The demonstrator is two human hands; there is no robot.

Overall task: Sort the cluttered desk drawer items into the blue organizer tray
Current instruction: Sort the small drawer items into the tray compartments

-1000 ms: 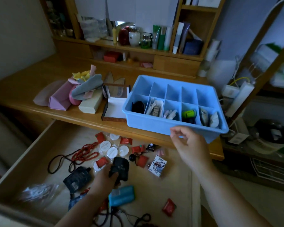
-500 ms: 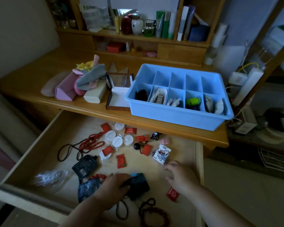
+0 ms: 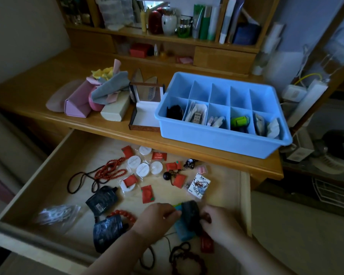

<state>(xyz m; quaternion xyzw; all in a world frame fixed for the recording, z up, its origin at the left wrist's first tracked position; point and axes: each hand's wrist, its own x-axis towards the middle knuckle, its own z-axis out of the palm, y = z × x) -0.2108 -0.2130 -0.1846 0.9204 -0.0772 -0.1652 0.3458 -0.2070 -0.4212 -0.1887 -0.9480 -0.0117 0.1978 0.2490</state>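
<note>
**Me:** While both my hands are down in the open drawer (image 3: 48,169), let me go across it from the left. At the far left lies a clear plastic bag (image 3: 57,214), then the red bead necklace (image 3: 109,170), two dark pouches (image 3: 102,199), and a scatter of red sachets (image 3: 147,193) and round white packets (image 3: 142,169).

**Helper:** And your hands?

**Me:** My left hand (image 3: 157,216) has its fingers curled onto the left edge of a small black pouch (image 3: 190,217), pinching it. My right hand (image 3: 216,223) is curled at its right edge; it looks like a grip, though blur stops me being sure. Under the pouch sits a teal case (image 3: 182,232), touching it.

**Helper:** Where does it go?

**Me:** The blue organizer tray (image 3: 222,140) stands on the desk (image 3: 34,104) above the drawer, to the right. Its front row is filled and the back row looks bare, so the job seems partly done.

**Helper:** How would you lift it cleanly?

**Me:** I'd hold the pouch alone, so the teal case stays behind, and watch that the dark cords (image 3: 147,259) near my wrists don't snag. Then lift it clear of the desk edge and set it in a back compartment.
</note>
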